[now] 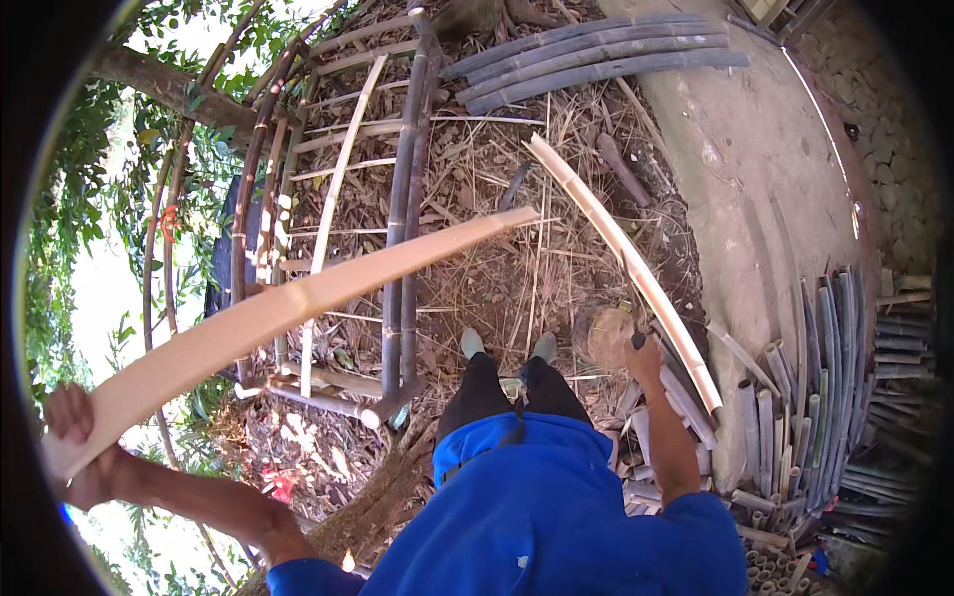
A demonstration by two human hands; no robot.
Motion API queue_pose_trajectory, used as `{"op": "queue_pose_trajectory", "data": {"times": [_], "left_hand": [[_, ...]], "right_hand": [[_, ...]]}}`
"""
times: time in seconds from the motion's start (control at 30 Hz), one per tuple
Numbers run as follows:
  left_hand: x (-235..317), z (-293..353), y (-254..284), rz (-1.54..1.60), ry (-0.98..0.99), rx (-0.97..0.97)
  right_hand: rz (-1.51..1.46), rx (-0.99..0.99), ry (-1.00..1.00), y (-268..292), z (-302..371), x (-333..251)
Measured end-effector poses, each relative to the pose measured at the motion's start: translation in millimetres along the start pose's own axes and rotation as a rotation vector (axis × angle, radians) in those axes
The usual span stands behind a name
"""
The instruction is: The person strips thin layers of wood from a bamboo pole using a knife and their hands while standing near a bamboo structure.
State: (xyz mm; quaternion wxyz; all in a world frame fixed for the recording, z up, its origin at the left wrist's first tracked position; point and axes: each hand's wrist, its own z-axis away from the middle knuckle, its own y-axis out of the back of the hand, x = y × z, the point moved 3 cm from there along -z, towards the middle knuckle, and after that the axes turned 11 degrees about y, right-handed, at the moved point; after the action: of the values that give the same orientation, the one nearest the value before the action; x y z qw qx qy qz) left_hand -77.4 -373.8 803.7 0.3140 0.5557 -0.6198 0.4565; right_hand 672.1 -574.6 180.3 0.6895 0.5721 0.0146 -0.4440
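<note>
My left hand [78,442], at the far left, is wrapped round the lower end of a long split bamboo piece [298,300]. The piece slants up to the right across the view, its pale inner face showing. Lower right of centre, my right hand [645,360] is closed round the dark handle of a long knife [637,340]. Its narrow blade points away from me, beside a round wooden block [608,336] on the ground. Another split bamboo length [616,233] leans past the block, just right of the blade. The two hands are far apart.
A bamboo pole frame [399,228] stands left of my feet, a pale strip [343,164] lying along it. Grey bamboo lengths [606,62] lie at the far side. More bamboo pieces [835,387] stand stacked at right, by a concrete ledge [730,189]. Dry leaves litter the ground.
</note>
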Motion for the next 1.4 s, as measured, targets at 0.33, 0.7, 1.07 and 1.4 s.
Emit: {"op": "queue_pose_trajectory", "data": {"times": [0.33, 0.7, 1.07, 1.4], "left_hand": [[-164, 3, -162, -0.033, -0.356, 0.599], [-80, 73, -121, 0.193, -0.349, 0.178], [-61, 90, -126, 0.173, -0.635, 0.259], [-213, 60, -213, 0.149, -0.39, 0.101]], "right_hand": [[-0.098, -0.001, 0.167, -6, 33, -66], [-0.05, -0.122, 0.248, 4, 25, -116], [-0.081, -0.043, 0.253, 43, 39, -134], [-0.202, 0.026, 0.542, 51, 67, -280]]}}
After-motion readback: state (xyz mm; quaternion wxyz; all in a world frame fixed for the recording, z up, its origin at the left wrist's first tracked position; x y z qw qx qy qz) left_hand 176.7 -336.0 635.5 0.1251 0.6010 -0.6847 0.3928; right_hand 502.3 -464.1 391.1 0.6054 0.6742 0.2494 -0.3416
